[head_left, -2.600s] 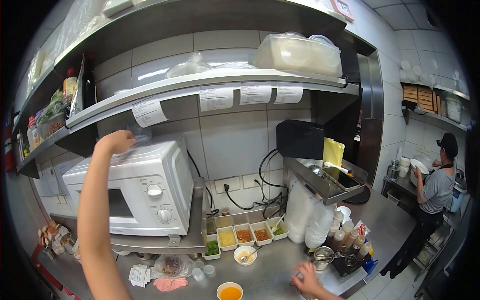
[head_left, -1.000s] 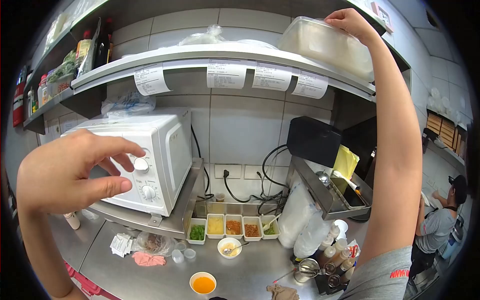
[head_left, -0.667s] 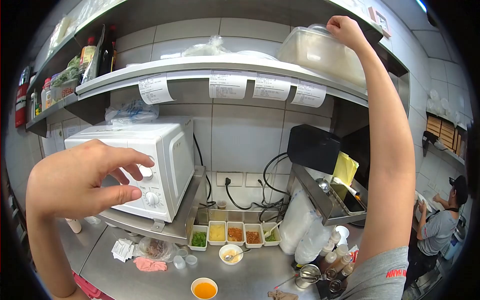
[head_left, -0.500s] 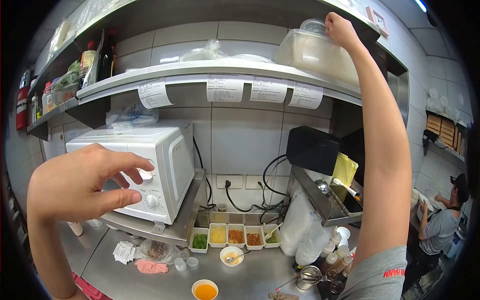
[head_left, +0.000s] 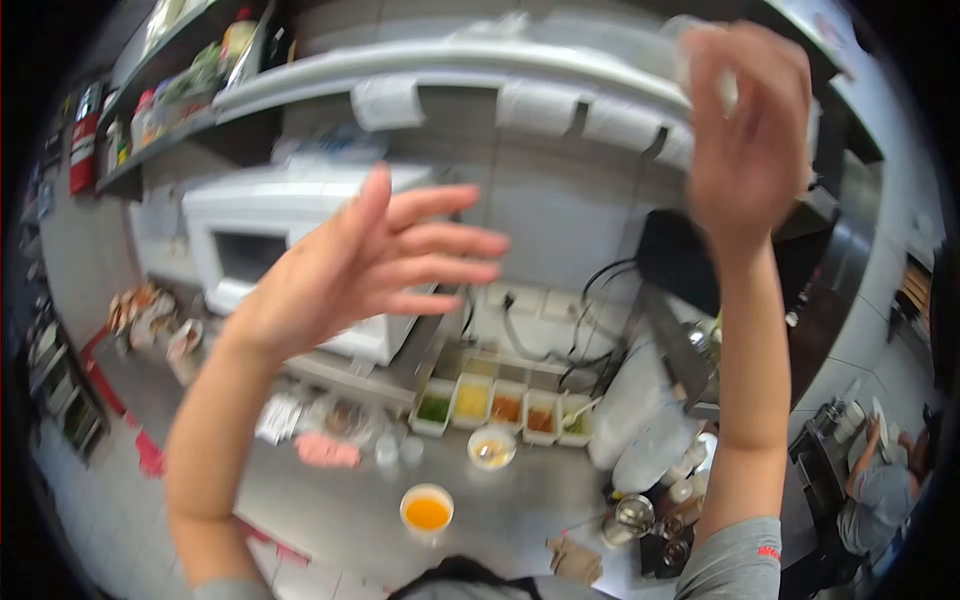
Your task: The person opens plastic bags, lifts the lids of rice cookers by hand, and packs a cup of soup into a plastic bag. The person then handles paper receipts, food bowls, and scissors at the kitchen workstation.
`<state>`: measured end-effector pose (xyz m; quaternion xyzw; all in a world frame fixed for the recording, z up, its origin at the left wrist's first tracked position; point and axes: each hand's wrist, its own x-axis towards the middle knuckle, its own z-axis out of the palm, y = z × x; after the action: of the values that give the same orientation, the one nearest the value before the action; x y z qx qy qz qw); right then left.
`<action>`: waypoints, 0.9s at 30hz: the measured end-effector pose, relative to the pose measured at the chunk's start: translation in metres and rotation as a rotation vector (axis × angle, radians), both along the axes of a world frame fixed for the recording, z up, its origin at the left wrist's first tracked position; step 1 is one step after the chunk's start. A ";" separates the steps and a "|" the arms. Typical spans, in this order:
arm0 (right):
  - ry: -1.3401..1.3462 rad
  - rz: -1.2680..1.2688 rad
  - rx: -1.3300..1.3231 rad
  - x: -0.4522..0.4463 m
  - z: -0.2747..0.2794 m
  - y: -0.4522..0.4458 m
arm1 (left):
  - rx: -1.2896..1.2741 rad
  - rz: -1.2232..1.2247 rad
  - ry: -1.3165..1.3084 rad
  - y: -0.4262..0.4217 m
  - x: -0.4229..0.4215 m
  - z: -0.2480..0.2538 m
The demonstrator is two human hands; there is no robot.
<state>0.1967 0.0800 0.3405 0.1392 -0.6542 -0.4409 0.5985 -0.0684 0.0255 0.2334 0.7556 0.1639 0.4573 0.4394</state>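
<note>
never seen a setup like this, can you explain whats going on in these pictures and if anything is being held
There is no machine here: you see a person's two bare hands through one camera worn on their head, facing forward and down. The left hand is open, fingers spread and holding nothing, in front of a white microwave. The right hand is raised at the upper right, too blurred to tell what it holds. On the metal counter are a bowl of orange liquid, a second bowl and a row of food tubs. Another person stands at the far right.
</note>
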 end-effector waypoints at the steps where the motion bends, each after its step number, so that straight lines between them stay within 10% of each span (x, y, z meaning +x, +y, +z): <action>1: -0.133 -0.067 -0.026 -0.020 -0.047 -0.007 | -0.155 -0.200 -0.195 0.010 0.005 -0.014; 6: -0.439 -0.096 -0.553 -0.049 -0.215 -0.013 | -0.282 0.044 -0.367 0.021 0.005 -0.122; 11: -0.116 0.302 -1.594 -0.070 -0.339 -0.009 | -0.555 0.115 -0.152 0.009 0.009 -0.243; 16: 0.021 0.591 -2.447 -0.073 -0.495 0.027 | -0.368 0.728 0.053 0.024 -0.002 -0.379; 18: 0.263 0.738 -2.615 -0.075 -0.540 0.028 | -0.222 1.019 0.406 0.022 -0.021 -0.419; 22: 0.351 0.746 -2.613 -0.093 -0.573 0.026 | -0.847 0.848 0.175 -0.001 -0.009 -0.399; 27: 0.169 0.196 -2.414 -0.123 -0.579 0.024 | -0.903 0.812 0.075 0.009 -0.004 -0.418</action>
<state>0.0738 0.1036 -0.2383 -0.4884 -0.5897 0.4918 0.4146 -0.0720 0.0344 -0.1843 0.3873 0.6321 0.4467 0.5009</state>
